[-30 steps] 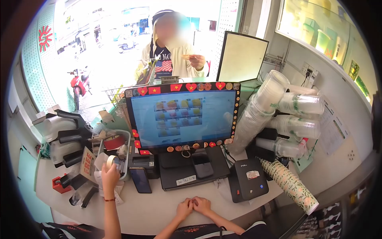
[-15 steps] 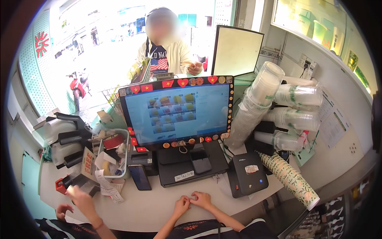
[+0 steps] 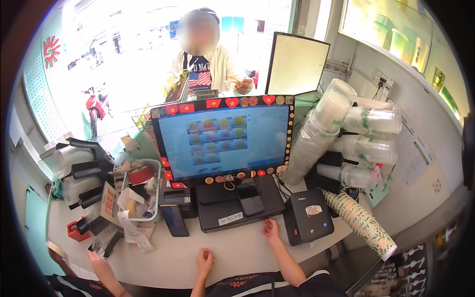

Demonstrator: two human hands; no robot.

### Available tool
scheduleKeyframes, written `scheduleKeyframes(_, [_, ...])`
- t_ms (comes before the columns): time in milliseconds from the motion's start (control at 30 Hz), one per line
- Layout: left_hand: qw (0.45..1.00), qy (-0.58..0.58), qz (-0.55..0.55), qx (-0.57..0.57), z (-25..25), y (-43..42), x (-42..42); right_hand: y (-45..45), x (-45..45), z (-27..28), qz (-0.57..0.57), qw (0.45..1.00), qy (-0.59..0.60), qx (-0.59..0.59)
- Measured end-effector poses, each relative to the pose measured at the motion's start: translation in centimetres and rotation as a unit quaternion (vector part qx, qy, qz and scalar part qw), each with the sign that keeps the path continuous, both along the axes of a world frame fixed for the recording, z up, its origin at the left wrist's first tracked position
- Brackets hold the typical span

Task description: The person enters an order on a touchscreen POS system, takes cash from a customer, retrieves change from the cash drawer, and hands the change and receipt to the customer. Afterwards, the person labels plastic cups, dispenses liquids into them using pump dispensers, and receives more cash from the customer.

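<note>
My left hand (image 3: 204, 261) hovers over the front of the counter with its fingers curled in, and no item shows in it. My right hand (image 3: 271, 231) is at the front right of the black cash drawer (image 3: 217, 223). Its fingers are bent at the spot where small keys hung; what they grip is hidden. On the drawer lies a dark phone (image 3: 251, 200), below the sticker-framed monitor (image 3: 222, 141). To the right of my hand stands a black receipt printer (image 3: 309, 218).
A co-worker's hand (image 3: 99, 262) is at the left by a small clear holder. A person (image 3: 210, 69) stands beyond the counter. Stacked plastic cups (image 3: 316, 131) and patterned paper cups (image 3: 363, 227) are at right. A basket (image 3: 157, 198) and another phone (image 3: 174, 220) sit left.
My hands were together over the counter and have parted. The right one moved up and right to the drawer, the left one slightly left. The co-worker's hand lowered.
</note>
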State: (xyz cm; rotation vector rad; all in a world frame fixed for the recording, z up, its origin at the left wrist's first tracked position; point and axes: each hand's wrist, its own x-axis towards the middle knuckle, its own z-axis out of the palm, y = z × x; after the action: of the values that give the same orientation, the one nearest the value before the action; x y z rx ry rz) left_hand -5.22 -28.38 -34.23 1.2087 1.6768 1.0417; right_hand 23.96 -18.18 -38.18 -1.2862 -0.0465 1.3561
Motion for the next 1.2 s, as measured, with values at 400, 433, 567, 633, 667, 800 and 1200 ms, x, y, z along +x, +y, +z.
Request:
scheduleKeyframes(400, [0.969,0.183,0.045,0.16,-1.9,7.5,-1.2,2.0,3.4,8.3,0.091,0.894,-0.433,0.068])
scheduleKeyframes(433, [0.971,0.174,0.049,0.155,-2.0,7.5,-1.2,2.9,3.3,8.4,0.077,0.836,-0.539,0.063])
scheduleKeyframes(567, [0.98,0.154,0.038,0.123,-1.7,7.6,-1.6,3.4,0.0,11.9,0.084,0.628,-0.773,-0.016])
scheduleKeyframes(633, [0.995,0.09,-0.004,0.051,-1.8,8.1,-1.6,4.6,0.8,13.1,0.13,0.643,-0.755,0.006])
scheduleKeyframes(667, [0.999,0.032,-0.037,-0.01,-2.1,8.3,-1.9,5.4,1.2,13.7,0.153,0.65,-0.744,0.016])
scheduleKeyframes(800, [0.918,-0.359,-0.031,-0.165,-0.8,7.4,-1.6,11.8,2.6,16.8,-0.115,0.816,-0.484,0.293])
scheduleKeyframes(1200, [0.831,-0.535,0.136,-0.062,-4.8,10.1,2.9,13.6,2.7,19.8,0.018,0.9,-0.238,0.364])
